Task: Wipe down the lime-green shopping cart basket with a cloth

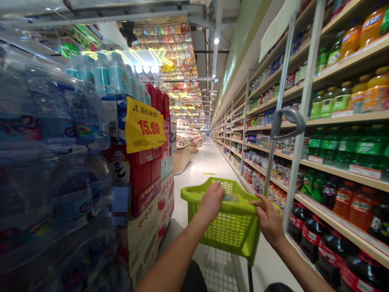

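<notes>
A green shopping cart (238, 233) is seen on the pale aisle floor (209, 160), straight ahead and between two rows of goods. Its handle (240, 207) is held from above by the left hand (212, 201), whose grip is curled around the bar. The right end of the bar is touched by the fingers of the right hand (270, 219); whether that grip is fully closed cannot be told. To the left, plastic-wrapped water bottles (74, 125) are stacked beside red boxes (147, 172), and a yellow price sign (145, 127) marked 15.00 is hung in front. To the right, the shelves (332, 170) are filled with drink bottles (351, 148), and large dark bottles (334, 251) are placed lowest.
</notes>
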Motion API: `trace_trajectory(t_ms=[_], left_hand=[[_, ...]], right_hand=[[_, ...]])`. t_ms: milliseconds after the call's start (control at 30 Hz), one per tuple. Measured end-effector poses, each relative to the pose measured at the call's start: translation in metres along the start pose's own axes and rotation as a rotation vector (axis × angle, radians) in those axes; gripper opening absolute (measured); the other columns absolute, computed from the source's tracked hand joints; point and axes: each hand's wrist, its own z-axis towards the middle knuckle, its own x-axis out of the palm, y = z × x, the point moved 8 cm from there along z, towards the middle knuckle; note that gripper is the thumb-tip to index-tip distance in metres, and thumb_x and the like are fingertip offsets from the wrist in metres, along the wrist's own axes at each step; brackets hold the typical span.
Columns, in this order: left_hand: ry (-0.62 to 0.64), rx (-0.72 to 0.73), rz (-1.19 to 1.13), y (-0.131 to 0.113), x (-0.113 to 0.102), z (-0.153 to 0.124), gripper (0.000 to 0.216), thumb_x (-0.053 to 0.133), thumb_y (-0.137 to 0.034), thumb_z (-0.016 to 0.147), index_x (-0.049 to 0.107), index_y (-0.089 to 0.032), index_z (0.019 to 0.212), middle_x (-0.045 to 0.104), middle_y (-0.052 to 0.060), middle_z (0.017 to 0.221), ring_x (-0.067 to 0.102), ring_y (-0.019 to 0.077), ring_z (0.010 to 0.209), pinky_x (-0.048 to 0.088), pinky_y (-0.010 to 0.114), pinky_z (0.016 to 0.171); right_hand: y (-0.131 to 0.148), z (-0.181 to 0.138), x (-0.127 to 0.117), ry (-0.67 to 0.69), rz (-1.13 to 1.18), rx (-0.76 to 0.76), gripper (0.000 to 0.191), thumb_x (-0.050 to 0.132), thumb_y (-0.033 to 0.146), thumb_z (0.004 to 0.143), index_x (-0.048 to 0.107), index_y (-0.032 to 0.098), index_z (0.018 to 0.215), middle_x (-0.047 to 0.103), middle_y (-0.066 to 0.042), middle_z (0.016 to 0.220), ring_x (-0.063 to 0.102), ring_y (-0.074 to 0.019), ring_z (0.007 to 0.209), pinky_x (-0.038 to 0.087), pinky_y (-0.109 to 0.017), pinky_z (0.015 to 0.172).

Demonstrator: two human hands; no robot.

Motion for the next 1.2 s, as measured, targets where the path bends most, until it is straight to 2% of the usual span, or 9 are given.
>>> trace_trajectory(t_ms=[133,367,500,567,767,833,967,1033,1200], left_hand=[[-0.065,-0.142,0.020,0.033,-0.025,-0.006,0.023,0.037,-0.013,0.081,0.059,-0.017,0.083,0.055,0.007,0.110,0.048,0.0190,0.105,0.039,0.039,0.094],[0.060,0.110,0.035,-0.016,0.012,-0.002,0.020,0.042,-0.011,0.079,0.059,-0.017,0.089,0.053,0.007,0.117,0.045,0.0183,0.109,0.039,0.034,0.094],[0.014,-0.147,0.066,0.028,-0.009,-0.003,0.018,0.042,-0.014,0.079,0.060,-0.014,0.083,0.054,0.011,0.112,0.049,0.0209,0.102,0.043,0.037,0.088],[-0.013,-0.177,0.083,0.033,-0.013,-0.006,0.017,0.043,-0.014,0.079,0.060,-0.013,0.083,0.054,0.012,0.111,0.049,0.0212,0.101,0.043,0.036,0.088],[-0.004,0.232,0.092,-0.029,0.015,-0.010,0.018,0.043,-0.014,0.080,0.058,-0.013,0.090,0.053,0.011,0.114,0.045,0.0211,0.109,0.039,0.035,0.095],[-0.006,0.185,0.081,-0.011,0.005,-0.012,0.020,0.042,-0.012,0.080,0.058,-0.014,0.091,0.052,0.011,0.117,0.043,0.0212,0.112,0.039,0.037,0.096],[-0.092,-0.201,0.120,0.069,-0.040,-0.021,0.022,0.038,-0.010,0.081,0.060,-0.014,0.086,0.051,0.012,0.118,0.045,0.0222,0.110,0.040,0.040,0.094],[-0.133,-0.259,0.135,0.079,-0.048,-0.025,0.023,0.037,-0.011,0.082,0.059,-0.014,0.088,0.052,0.011,0.118,0.046,0.0217,0.108,0.041,0.040,0.093],[-0.113,0.064,0.106,0.011,-0.008,-0.020,0.021,0.041,-0.012,0.082,0.058,-0.015,0.095,0.051,0.011,0.119,0.042,0.0215,0.114,0.037,0.039,0.098]], right_hand=[[0.001,-0.001,0.000,0.003,-0.001,0.004,0.035,0.033,0.030,0.080,0.047,0.021,0.110,0.069,-0.001,0.082,0.062,-0.0223,0.085,0.042,-0.043,0.081],[-0.017,-0.003,0.002,0.048,0.009,0.076,0.038,0.035,0.037,0.079,0.047,0.020,0.111,0.069,-0.002,0.083,0.061,-0.0243,0.088,0.043,-0.044,0.081],[-0.023,-0.002,0.003,0.074,-0.014,0.115,0.040,0.034,0.041,0.078,0.047,0.022,0.111,0.069,-0.002,0.083,0.060,-0.0262,0.090,0.043,-0.045,0.082],[-0.021,-0.002,0.003,0.072,-0.043,0.142,0.041,0.033,0.041,0.077,0.047,0.022,0.111,0.069,-0.003,0.083,0.059,-0.0275,0.092,0.042,-0.047,0.084],[-0.020,0.001,0.007,0.081,-0.067,0.209,0.041,0.033,0.043,0.076,0.046,0.022,0.109,0.070,-0.005,0.082,0.059,-0.0297,0.093,0.042,-0.047,0.085],[-0.021,0.001,0.008,0.086,-0.047,0.199,0.041,0.034,0.043,0.075,0.045,0.023,0.110,0.070,-0.005,0.081,0.060,-0.0294,0.092,0.042,-0.046,0.086],[-0.022,-0.001,0.009,0.077,-0.049,0.176,0.039,0.034,0.042,0.076,0.045,0.024,0.109,0.069,-0.004,0.083,0.058,-0.0290,0.095,0.040,-0.046,0.089],[-0.023,-0.002,0.010,0.063,-0.074,0.178,0.038,0.033,0.042,0.077,0.046,0.025,0.109,0.069,-0.004,0.085,0.056,-0.0297,0.099,0.039,-0.047,0.090],[-0.028,-0.004,0.013,0.068,-0.057,0.188,0.040,0.033,0.044,0.077,0.046,0.026,0.110,0.069,-0.004,0.086,0.055,-0.0295,0.100,0.038,-0.049,0.092]])
